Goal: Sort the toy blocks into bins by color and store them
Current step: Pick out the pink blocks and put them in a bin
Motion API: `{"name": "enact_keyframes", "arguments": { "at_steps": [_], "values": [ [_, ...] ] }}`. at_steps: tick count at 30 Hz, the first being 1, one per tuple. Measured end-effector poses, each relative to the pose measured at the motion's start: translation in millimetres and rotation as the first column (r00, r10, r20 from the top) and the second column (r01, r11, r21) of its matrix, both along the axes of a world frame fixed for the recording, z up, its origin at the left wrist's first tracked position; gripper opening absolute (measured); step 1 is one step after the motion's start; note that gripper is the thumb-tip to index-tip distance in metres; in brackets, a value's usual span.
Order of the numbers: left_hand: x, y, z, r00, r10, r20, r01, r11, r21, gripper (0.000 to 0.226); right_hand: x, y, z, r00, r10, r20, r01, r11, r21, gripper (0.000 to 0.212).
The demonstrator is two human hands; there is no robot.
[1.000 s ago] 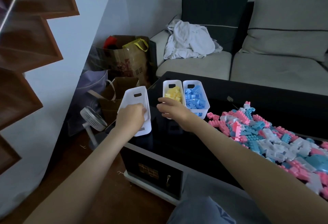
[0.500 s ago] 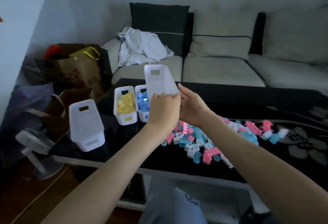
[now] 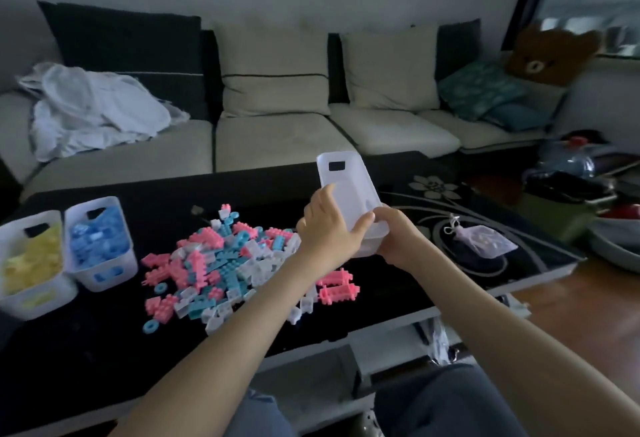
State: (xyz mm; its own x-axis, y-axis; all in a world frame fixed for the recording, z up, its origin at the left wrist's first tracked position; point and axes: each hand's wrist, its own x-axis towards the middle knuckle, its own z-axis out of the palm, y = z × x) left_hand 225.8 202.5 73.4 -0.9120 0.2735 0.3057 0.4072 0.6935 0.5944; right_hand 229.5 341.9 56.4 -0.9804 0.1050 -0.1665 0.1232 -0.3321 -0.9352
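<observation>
An empty white bin (image 3: pixel 348 191) is held just right of the block pile, over the black table (image 3: pixel 398 284). My left hand (image 3: pixel 329 232) grips its near left corner and my right hand (image 3: pixel 398 239) grips its near right corner. A pile of pink, blue and white toy blocks (image 3: pixel 235 263) lies in the middle of the table. At the left edge stand a white bin of yellow blocks (image 3: pixel 33 267) and, beside it, a white bin of blue blocks (image 3: pixel 100 246).
A small translucent bag (image 3: pixel 485 241) lies on the table to the right of the held bin. Behind the table is a sofa (image 3: pixel 277 132) with white cloth (image 3: pixel 93 111) on its left seat. Clutter sits on the floor at the far right (image 3: pixel 581 173).
The empty bin has travelled rightwards with both hands, from beside the filled bins to right of the block pile. My view has swung right; the other empty bin is out of sight.
</observation>
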Motion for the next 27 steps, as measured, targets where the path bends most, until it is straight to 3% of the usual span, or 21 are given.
{"name": "enact_keyframes", "arguments": {
  "at_steps": [4, 8, 12, 15, 17, 19, 22, 24, 27],
  "values": [
    [-8.0, 10.2, -24.6, 0.988, -0.044, 0.149, 0.065, 0.989, -0.134, 0.064, 9.6, 46.4, -23.5, 0.989, -0.147, 0.02, 0.144, 0.984, 0.1, 0.066],
    [-17.1, 0.6, -40.0, 0.981, -0.089, 0.174, 0.156, 0.892, -0.424, 0.05, 13.6, 72.7, -44.5, 0.956, -0.289, 0.047, 0.276, 0.945, 0.177, 0.059],
    [-23.5, -7.6, -48.4, 0.939, -0.215, 0.267, 0.332, 0.765, -0.552, 0.063, 12.0, 82.1, -50.1, 0.941, -0.323, 0.098, 0.289, 0.921, 0.26, 0.06],
    [-21.4, -10.6, -61.4, 0.942, -0.239, 0.236, 0.335, 0.616, -0.713, 0.074, 4.4, 77.4, -43.2, 0.93, -0.338, 0.145, 0.248, 0.868, 0.431, 0.057],
    [-21.5, -11.8, -65.4, 0.954, -0.25, 0.165, 0.284, 0.582, -0.762, 0.067, -0.8, 69.0, -38.8, 0.911, -0.387, 0.146, 0.218, 0.748, 0.627, 0.055],
    [-23.9, -13.6, -64.2, 0.961, -0.249, 0.122, 0.251, 0.597, -0.762, 0.054, -3.3, 57.6, -37.9, 0.89, -0.448, 0.085, 0.158, 0.477, 0.865, 0.065],
    [-26.5, -13.3, -59.3, 0.966, -0.228, 0.121, 0.243, 0.641, -0.728, 0.035, -2.7, 32.6, -36.6, 0.928, -0.34, -0.151, 0.203, 0.123, 0.971, 0.071],
    [-26.7, -9.5, -57.4, 0.971, -0.213, 0.106, 0.223, 0.66, -0.717, 0.023, -2.9, 14.9, -34.0, 0.954, -0.146, -0.26, 0.267, 0.032, 0.963, 0.062],
    [-26.3, -3.9, -59.7, 0.974, -0.223, 0.047, 0.19, 0.679, -0.709, 0.02, -7.2, -9.1, -36.8, 0.959, 0.103, -0.263, 0.255, 0.081, 0.963, 0.052]
  ]
}}
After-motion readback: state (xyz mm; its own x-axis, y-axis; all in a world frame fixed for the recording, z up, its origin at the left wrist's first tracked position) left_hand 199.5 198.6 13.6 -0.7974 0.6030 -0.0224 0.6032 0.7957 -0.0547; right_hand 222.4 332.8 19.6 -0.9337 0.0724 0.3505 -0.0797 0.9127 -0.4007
